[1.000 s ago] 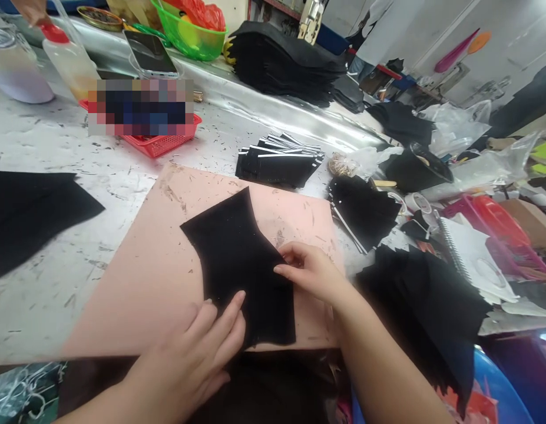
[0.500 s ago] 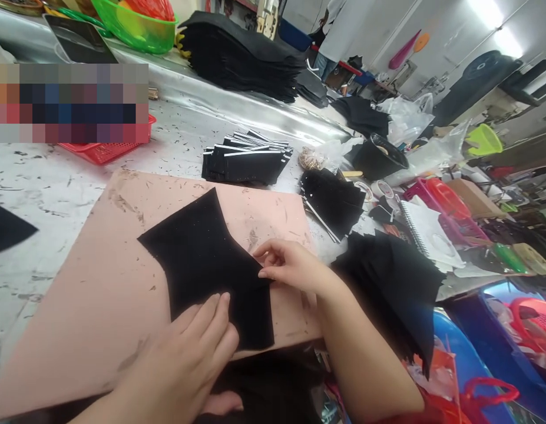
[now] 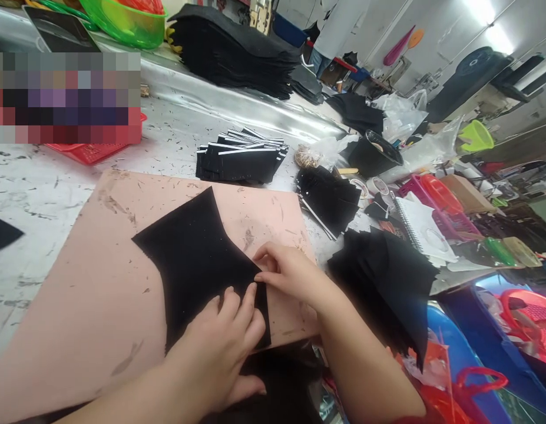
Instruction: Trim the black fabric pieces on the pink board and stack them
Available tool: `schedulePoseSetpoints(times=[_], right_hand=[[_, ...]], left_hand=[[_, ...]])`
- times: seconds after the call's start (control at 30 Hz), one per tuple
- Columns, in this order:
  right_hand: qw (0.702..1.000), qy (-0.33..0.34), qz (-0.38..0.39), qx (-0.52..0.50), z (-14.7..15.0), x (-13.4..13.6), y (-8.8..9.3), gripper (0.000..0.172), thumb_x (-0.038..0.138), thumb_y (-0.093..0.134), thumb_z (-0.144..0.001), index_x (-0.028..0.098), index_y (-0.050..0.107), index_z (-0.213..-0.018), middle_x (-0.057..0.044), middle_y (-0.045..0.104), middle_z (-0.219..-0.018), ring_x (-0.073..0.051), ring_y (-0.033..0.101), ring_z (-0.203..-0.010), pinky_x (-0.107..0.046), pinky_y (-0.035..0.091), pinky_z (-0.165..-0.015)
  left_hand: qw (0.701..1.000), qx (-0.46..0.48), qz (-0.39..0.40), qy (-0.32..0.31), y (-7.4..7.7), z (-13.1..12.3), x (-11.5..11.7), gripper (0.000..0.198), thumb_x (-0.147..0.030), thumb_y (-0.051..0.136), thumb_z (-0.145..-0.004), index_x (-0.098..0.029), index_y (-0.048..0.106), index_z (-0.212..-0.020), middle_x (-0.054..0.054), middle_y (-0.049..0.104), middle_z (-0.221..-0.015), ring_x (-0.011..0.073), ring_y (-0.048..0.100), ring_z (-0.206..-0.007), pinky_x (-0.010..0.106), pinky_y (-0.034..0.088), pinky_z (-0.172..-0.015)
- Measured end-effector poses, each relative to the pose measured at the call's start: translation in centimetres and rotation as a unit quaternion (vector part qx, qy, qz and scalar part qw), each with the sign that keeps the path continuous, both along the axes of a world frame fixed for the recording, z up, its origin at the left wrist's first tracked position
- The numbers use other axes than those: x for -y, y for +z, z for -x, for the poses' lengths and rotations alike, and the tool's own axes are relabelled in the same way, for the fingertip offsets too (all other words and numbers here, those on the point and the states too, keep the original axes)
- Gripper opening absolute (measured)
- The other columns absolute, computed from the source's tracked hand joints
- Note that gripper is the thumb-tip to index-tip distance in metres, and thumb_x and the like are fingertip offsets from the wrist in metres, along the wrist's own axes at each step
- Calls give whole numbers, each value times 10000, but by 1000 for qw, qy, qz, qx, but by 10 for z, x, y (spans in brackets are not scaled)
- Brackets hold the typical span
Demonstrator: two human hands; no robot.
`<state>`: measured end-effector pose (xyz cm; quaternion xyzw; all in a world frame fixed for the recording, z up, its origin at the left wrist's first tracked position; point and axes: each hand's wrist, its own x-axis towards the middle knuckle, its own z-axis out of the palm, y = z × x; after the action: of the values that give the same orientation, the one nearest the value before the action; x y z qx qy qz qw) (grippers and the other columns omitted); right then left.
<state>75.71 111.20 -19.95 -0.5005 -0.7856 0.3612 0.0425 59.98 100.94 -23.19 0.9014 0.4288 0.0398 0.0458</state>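
Note:
A black cut fabric piece (image 3: 191, 259) with curved sides lies flat on a pink board (image 3: 100, 306). My left hand (image 3: 219, 347) rests on its near right part, fingers stretched out and pressing the cloth. My right hand (image 3: 288, 274) is at the piece's right edge, thumb and fingers pinched on that edge. The two hands nearly touch at the fingertips.
Stacks of black strips with white edges (image 3: 240, 156) and another black stack (image 3: 330, 197) lie beyond the board. A heap of black cut pieces (image 3: 387, 277) sits at my right. A tall black pile (image 3: 237, 50), a green bowl (image 3: 126, 20) and a red basket (image 3: 91, 150) stand further back.
My left hand has slid up and to the right over the fabric toward the right hand. The view has swung a little to the right.

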Motion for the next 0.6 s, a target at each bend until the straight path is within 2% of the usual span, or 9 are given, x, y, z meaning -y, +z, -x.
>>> schedulePoseSetpoints(times=[0.17, 0.27, 0.37, 0.43, 0.5, 0.6], right_hand=[[994, -45, -65, 81, -10, 11, 1, 365, 354, 731, -687, 208, 552, -970, 19, 545, -734, -163, 533, -688, -270, 397, -617], [988, -61, -77, 115, -19, 5, 7, 398, 346, 765, -635, 227, 560, -955, 27, 572, -756, -159, 554, -697, -246, 407, -602], [974, -116, -124, 153, -26, -24, 15, 215, 260, 655, -754, 226, 567, -947, 21, 598, -809, -138, 573, -750, -225, 424, -658], [952, -168, -178, 184, -30, -52, 17, 132, 201, 544, -833, 193, 568, -963, -35, 600, -924, -159, 564, -869, -252, 416, -759], [927, -212, -220, 218, -32, -77, 13, 166, 147, 499, -842, 158, 567, -993, -108, 565, -1057, -214, 523, -998, -304, 394, -823], [903, -248, -245, 250, -32, -97, 0, 263, 128, 558, -791, 139, 557, -1054, -163, 522, -1131, -281, 491, -1059, -346, 399, -798]], left_hand=[[999, -5, 41, -35, 7, -3, -6, 777, -719, 494, -699, -114, 592, -1177, 216, 471, -1332, 373, 486, -1162, 446, 424, -896], [997, -33, 52, -39, 10, -6, -13, 771, -700, 489, -721, -135, 545, -1242, 194, 412, -1382, 368, 518, -1110, 441, 478, -808], [994, -70, 69, -43, 13, -11, -21, 733, -664, 464, -762, -158, 495, -1291, 182, 387, -1402, 341, 573, -970, 407, 506, -621], [993, -80, 79, -44, 14, -11, -23, 671, -612, 450, -804, -164, 481, -1303, 178, 391, -1402, 325, 584, -924, 397, 503, -570], [993, -71, 79, -40, 14, -9, -22, 600, -549, 447, -839, -166, 484, -1299, 179, 400, -1394, 330, 580, -970, 414, 519, -617], [998, -31, 41, -44, 8, 1, -12, 506, -436, 434, -881, -131, 502, -1279, 209, 439, -1351, 355, 541, -1107, 465, 509, -796]])
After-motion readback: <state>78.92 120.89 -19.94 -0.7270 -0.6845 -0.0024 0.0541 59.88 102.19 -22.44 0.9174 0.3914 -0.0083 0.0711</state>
